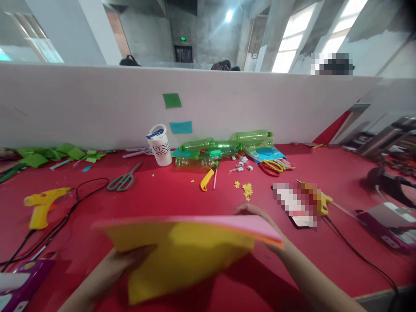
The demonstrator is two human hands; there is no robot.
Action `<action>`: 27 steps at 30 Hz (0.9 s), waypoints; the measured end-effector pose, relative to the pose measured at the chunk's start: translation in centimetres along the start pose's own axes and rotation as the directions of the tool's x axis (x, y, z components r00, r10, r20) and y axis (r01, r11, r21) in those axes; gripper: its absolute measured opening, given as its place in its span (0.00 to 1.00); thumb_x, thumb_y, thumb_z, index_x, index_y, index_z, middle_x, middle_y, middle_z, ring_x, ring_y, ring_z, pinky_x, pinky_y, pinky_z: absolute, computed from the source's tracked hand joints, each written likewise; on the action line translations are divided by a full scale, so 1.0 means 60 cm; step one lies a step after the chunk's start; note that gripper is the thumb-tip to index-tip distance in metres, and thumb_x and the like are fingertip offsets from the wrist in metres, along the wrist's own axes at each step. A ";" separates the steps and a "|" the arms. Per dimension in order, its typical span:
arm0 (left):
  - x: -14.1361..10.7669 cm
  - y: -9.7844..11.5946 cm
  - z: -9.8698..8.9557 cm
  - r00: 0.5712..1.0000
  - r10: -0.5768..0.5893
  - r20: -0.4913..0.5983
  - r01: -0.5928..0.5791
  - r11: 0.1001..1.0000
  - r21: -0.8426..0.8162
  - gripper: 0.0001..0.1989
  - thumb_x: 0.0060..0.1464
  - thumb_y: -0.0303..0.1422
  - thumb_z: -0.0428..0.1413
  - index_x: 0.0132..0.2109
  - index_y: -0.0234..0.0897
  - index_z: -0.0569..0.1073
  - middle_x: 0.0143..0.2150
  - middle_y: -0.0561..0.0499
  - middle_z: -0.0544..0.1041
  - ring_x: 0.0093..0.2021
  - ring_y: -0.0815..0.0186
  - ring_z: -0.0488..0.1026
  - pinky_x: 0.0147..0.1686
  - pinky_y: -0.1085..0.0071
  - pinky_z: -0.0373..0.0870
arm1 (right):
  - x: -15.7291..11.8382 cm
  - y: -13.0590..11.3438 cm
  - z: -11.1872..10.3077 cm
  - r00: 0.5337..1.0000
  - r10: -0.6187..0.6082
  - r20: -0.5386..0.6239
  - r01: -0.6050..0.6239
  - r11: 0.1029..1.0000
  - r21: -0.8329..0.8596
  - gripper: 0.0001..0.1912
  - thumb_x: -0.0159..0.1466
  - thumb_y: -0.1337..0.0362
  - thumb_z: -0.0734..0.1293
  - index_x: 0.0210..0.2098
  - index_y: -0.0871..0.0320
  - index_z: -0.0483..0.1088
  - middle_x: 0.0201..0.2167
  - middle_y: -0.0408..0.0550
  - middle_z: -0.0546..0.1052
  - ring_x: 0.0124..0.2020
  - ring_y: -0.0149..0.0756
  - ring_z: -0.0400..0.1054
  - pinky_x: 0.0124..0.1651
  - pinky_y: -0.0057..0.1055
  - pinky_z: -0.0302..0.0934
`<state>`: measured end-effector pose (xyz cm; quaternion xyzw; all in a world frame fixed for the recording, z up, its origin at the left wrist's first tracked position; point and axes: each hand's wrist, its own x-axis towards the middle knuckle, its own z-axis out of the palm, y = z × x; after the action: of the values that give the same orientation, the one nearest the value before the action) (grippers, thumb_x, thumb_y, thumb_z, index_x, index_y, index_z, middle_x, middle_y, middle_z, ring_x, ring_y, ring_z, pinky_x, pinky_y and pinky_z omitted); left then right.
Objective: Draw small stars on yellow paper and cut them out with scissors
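Note:
A stack of coloured foam or paper sheets (191, 255) is held up in front of me, its yellow face towards me and pink and orange layers along the top edge. My left hand (134, 256) grips it at the left side, thumb on the yellow face and other fingers hidden behind. At the right end, my right hand (255, 211) reaches round the back of the sheets, its fingers partly out of sight. The sheets are slightly blurred. Small yellow paper stars (247, 189) lie on the table just beyond my right hand.
On the red table (130, 206) are a yellow glue gun (40, 208), another glue gun (320, 201), grey scissors (122, 181), a yellow cutter (207, 180), a white cup (160, 149), green plastic bottles (224, 148), red-and-yellow scissors (271, 167) and a phone (307, 222). A white partition (113, 108) stands behind.

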<state>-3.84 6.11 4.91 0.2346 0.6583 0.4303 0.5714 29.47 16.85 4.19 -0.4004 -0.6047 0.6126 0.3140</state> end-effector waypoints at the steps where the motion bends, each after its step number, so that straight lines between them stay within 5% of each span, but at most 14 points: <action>1: -0.001 -0.005 0.000 0.998 -0.048 0.050 0.051 0.998 -0.047 0.22 0.31 0.37 0.66 0.38 0.36 0.77 0.38 0.43 0.80 0.44 0.45 0.73 0.43 0.55 0.71 | -0.003 0.003 0.003 0.997 0.047 -0.055 -0.046 0.999 0.016 0.16 0.56 0.57 0.67 0.41 0.58 0.70 0.34 0.48 0.77 0.35 0.42 0.72 0.37 0.35 0.65; 6: 0.005 -0.031 0.000 0.966 -0.060 0.252 0.100 0.984 -0.150 0.27 0.41 0.35 0.62 0.51 0.37 0.70 0.45 0.42 0.77 0.44 0.52 0.74 0.43 0.61 0.71 | -0.018 0.031 0.017 0.968 0.215 -0.130 -0.224 0.973 -0.060 0.21 0.56 0.57 0.66 0.47 0.59 0.68 0.33 0.50 0.78 0.31 0.46 0.74 0.35 0.40 0.67; 11: 0.017 -0.064 0.005 0.925 -0.113 0.363 0.079 0.991 0.109 0.26 0.48 0.36 0.56 0.55 0.36 0.65 0.35 0.43 0.79 0.28 0.58 0.76 0.24 0.69 0.71 | -0.032 0.086 0.010 0.964 0.103 -0.245 -0.202 0.883 -0.423 0.24 0.54 0.62 0.66 0.50 0.59 0.64 0.40 0.52 0.77 0.40 0.47 0.72 0.38 0.37 0.65; 13: 0.021 -0.072 0.007 0.923 -0.099 0.371 0.046 0.988 0.149 0.27 0.48 0.38 0.56 0.55 0.36 0.64 0.34 0.43 0.79 0.23 0.60 0.75 0.21 0.71 0.68 | -0.032 0.091 -0.003 0.957 0.096 -0.275 -0.250 0.755 -0.606 0.30 0.56 0.60 0.65 0.57 0.59 0.57 0.32 0.50 0.78 0.31 0.44 0.72 0.29 0.33 0.62; 15: 0.025 -0.075 0.007 0.935 -0.085 0.345 0.033 0.988 0.153 0.27 0.47 0.39 0.57 0.54 0.36 0.64 0.35 0.43 0.79 0.25 0.60 0.75 0.22 0.70 0.69 | -0.019 0.077 -0.017 0.948 0.044 -0.314 -0.291 0.518 -0.805 0.30 0.59 0.57 0.62 0.59 0.59 0.54 0.22 0.46 0.75 0.23 0.42 0.70 0.24 0.30 0.57; 19: 0.035 -0.076 0.010 0.921 -0.055 0.385 0.004 0.992 0.130 0.27 0.46 0.40 0.58 0.53 0.37 0.65 0.36 0.43 0.79 0.30 0.58 0.76 0.27 0.69 0.70 | 0.068 0.021 -0.024 0.972 -0.202 -0.122 -0.077 0.217 -0.973 0.15 0.66 0.61 0.54 0.48 0.55 0.65 0.35 0.50 0.76 0.31 0.39 0.71 0.29 0.29 0.57; 21: 0.042 -0.079 0.016 0.913 -0.036 0.406 -0.015 0.992 0.123 0.27 0.47 0.40 0.58 0.54 0.37 0.63 0.36 0.44 0.79 0.27 0.60 0.76 0.23 0.71 0.68 | 0.134 0.005 -0.013 0.975 -0.222 0.017 0.023 0.027 -0.999 0.15 0.66 0.67 0.52 0.45 0.56 0.67 0.38 0.51 0.75 0.35 0.37 0.71 0.30 0.27 0.58; 27: 0.060 -0.087 0.039 0.890 -0.010 0.456 -0.023 0.998 0.067 0.29 0.48 0.39 0.57 0.55 0.36 0.59 0.30 0.47 0.77 0.23 0.64 0.74 0.17 0.76 0.64 | 0.288 0.032 0.018 0.953 -0.187 0.238 0.217 -0.126 -0.968 0.12 0.61 0.75 0.59 0.42 0.62 0.69 0.40 0.57 0.73 0.42 0.43 0.67 0.37 0.31 0.60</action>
<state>-1.49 6.99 -1.41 0.3511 0.5197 0.3416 0.7000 20.39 31.19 0.31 -0.3966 -0.9142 -0.0830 0.0008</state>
